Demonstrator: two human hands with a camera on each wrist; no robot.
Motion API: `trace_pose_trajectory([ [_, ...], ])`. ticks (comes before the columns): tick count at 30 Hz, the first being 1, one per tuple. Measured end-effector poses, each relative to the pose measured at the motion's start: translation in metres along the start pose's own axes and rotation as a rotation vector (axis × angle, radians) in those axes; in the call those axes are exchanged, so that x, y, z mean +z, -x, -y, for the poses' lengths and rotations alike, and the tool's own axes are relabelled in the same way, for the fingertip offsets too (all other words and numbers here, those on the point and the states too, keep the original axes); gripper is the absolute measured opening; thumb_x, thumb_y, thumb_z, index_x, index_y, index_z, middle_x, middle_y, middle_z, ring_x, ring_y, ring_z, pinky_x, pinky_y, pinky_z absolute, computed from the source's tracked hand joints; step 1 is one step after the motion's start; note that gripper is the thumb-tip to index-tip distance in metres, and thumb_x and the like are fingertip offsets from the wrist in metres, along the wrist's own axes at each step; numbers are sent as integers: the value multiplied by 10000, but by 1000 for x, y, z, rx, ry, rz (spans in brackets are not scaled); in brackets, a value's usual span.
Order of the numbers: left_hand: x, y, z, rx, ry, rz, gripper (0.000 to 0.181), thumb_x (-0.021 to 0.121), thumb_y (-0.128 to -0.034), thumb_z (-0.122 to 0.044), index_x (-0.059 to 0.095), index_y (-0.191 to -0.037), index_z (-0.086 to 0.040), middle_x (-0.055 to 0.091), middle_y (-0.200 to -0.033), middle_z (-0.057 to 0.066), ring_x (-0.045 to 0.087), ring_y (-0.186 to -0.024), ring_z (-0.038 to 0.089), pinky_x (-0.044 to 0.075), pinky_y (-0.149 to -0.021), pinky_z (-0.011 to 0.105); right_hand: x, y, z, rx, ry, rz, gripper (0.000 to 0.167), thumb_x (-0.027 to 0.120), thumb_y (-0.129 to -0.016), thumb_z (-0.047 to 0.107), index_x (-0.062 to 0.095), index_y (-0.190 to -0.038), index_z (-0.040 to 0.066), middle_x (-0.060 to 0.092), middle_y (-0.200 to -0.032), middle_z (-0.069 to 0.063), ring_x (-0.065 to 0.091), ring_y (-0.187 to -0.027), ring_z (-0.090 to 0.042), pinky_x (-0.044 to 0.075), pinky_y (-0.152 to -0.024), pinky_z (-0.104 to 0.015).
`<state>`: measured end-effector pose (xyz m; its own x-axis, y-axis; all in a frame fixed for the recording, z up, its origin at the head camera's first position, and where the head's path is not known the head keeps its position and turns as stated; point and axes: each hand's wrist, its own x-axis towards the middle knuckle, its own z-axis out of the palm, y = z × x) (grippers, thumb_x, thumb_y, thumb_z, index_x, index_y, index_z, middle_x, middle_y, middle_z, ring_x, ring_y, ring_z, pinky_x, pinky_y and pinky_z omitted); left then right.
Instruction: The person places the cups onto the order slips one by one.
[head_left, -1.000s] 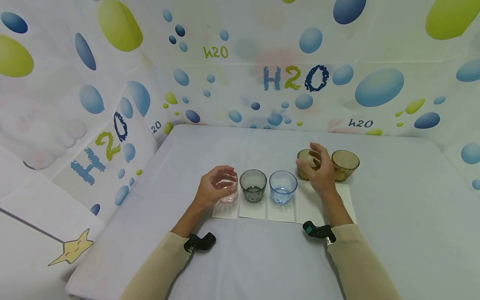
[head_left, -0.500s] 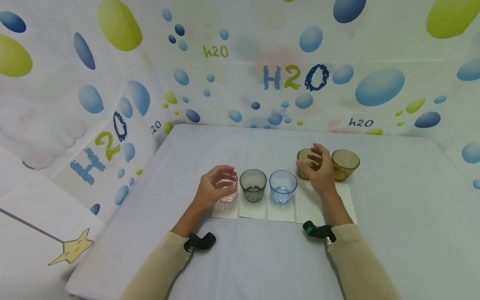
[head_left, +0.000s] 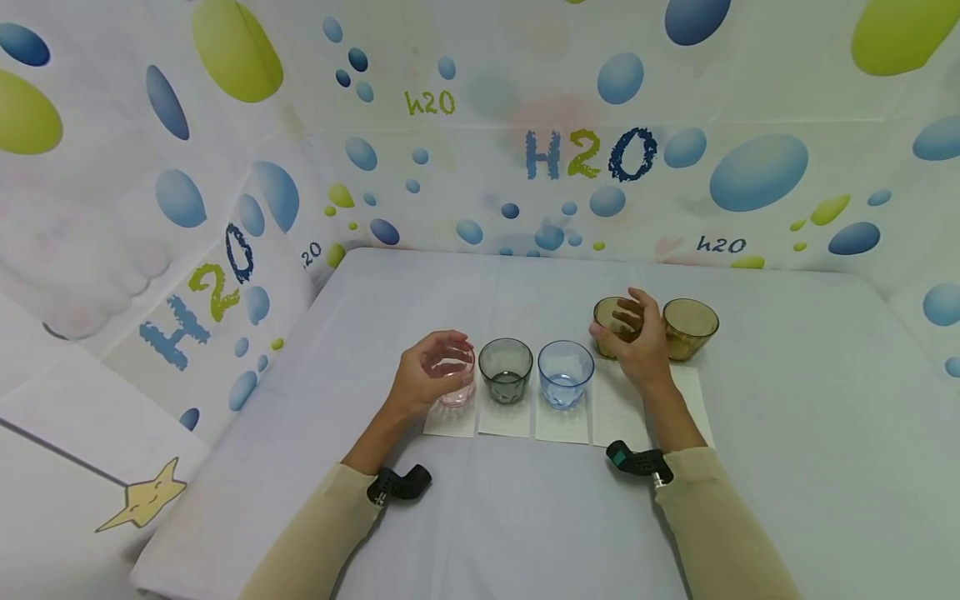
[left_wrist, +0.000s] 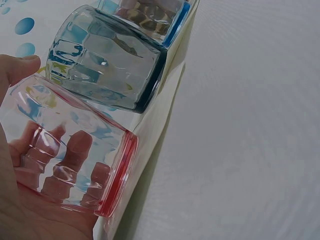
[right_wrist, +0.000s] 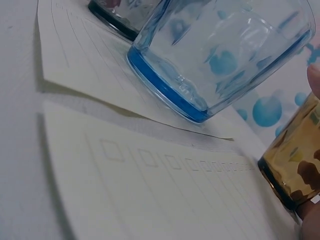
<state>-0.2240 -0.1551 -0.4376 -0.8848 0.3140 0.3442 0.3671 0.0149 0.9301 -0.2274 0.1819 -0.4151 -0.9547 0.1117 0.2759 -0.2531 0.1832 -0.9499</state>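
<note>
A person's two bare hands reach over a table (head_left: 480, 525) covered in white cloth, each holding a drinking glass. The left hand (head_left: 422, 377) curves around a clear pink tumbler (left_wrist: 75, 147), thumb on the near side near the rim and fingers wrapped behind, visible through the glass. The tumbler is upright on a pale paper sheet (head_left: 450, 423), at the left end of a row. Just beside it stands a smoky grey tumbler (head_left: 506, 375), then a light blue tumbler (head_left: 566, 377), both upright on sheets of their own and apart from each other.

The right hand (head_left: 642, 342) is bent around the left amber tumbler (head_left: 606, 321), thumb on the near left side and fingers behind, showing through the wall. This glass is upright, set farther back than the row, beyond a lined sheet (head_left: 618, 417) printed with small squares. Just to its right, near the back of the hand, stands the right amber tumbler (head_left: 690, 333), also upright.

Both forearms wear beige sleeves (head_left: 723, 521), with a black device (head_left: 405, 483) at each wrist. Behind the table hangs a white backdrop (head_left: 480, 171) with blue and green droplets and "H2O" lettering.
</note>
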Motion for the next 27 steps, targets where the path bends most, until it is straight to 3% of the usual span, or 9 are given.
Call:
trace_pose_trajectory([
  [12, 0, 0, 0, -15, 11, -6, 579, 771, -781, 68, 523, -1299, 144, 622, -1187, 269, 646, -1077, 371, 529, -972, 587, -4, 0, -1, 76, -5, 19, 856, 756, -890, 97, 230, -1555, -26, 449, -1454, -286, 460, -1332, -460, 416, -1121, -535],
  [25, 0, 0, 1, -10, -8, -5, 574, 772, -784, 65, 528, -1298, 136, 627, -1189, 265, 640, -1085, 401, 562, -964, 499, -3, 1, 4, 106, -67, 10, 803, 764, -868, 37, 283, -1503, -67, 429, -1441, -323, 447, -1343, -464, 359, -1163, -565],
  [27, 0, 0, 1, -8, -6, -5, 572, 771, -783, 66, 531, -1297, 137, 626, -1187, 270, 639, -1082, 404, 561, -963, 505, -4, -2, -7, 104, -58, -2, 821, 780, -868, 71, 286, -1514, -38, 445, -1445, -284, 463, -1340, -427, 369, -1165, -539],
])
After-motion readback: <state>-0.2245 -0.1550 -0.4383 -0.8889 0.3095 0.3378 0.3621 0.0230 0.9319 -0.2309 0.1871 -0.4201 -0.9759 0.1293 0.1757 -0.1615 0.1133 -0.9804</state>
